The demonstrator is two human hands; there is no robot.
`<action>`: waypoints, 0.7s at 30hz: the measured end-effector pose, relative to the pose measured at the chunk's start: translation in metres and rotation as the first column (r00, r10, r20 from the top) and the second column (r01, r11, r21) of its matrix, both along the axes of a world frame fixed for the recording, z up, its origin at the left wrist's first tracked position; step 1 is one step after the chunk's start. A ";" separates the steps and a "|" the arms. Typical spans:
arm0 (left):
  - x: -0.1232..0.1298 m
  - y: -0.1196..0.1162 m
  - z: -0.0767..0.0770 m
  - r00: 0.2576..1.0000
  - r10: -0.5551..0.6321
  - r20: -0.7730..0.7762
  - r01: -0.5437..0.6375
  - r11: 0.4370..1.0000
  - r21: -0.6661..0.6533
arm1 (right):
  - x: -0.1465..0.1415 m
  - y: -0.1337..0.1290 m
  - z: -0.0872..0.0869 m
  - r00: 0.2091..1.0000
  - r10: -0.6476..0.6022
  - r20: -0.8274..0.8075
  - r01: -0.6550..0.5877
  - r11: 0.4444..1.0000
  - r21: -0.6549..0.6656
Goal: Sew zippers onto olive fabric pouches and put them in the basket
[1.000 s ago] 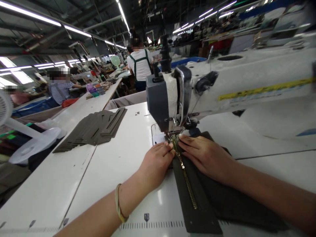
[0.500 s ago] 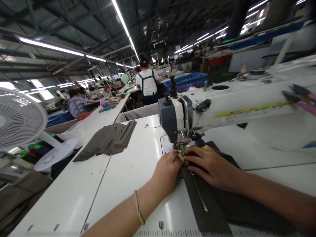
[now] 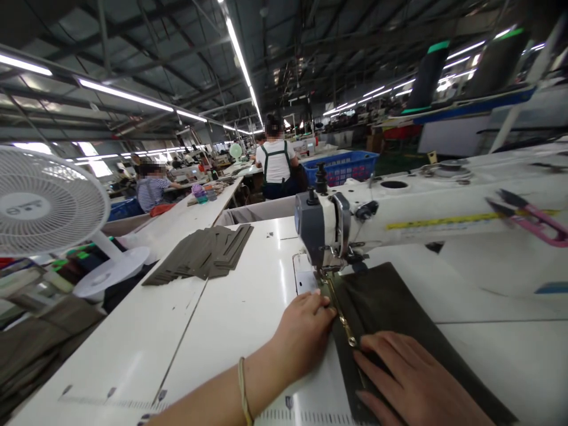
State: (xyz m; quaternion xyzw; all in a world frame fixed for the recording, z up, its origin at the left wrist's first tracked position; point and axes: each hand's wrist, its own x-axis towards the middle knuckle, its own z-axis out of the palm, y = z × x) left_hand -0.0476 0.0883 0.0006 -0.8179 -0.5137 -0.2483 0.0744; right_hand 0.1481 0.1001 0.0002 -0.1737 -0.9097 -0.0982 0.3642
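While the cloth lies on the surface, its far end under the machine, the left hand rests at its left edge, fingers curled; whether that grip pinches cloth, I cannot tell. The right hand lies beside the zip, grip loose, fingers extended over cloth.

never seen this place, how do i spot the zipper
Start at the big white sewing machine on the right and follow its grey head down. From there, the zipper runs toward the viewer along the dark fabric, passing between the left hand and the right hand. Its gold-coloured teeth set it apart from that plain fabric.
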 end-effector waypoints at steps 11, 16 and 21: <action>0.010 -0.012 -0.002 0.999 0.036 0.034 -0.033 0.998 -0.062 | 0.003 0.002 0.008 0.997 0.070 0.023 -0.064 0.975 -0.212; 0.011 -0.010 0.001 1.000 0.015 0.013 -0.014 0.997 -0.071 | -0.011 0.040 -0.002 0.997 -0.022 0.074 0.034 0.986 -0.165; 0.010 -0.006 0.003 0.999 -0.029 0.013 0.030 0.997 -0.072 | -0.017 0.053 -0.023 0.989 -0.016 0.149 0.038 0.989 -0.143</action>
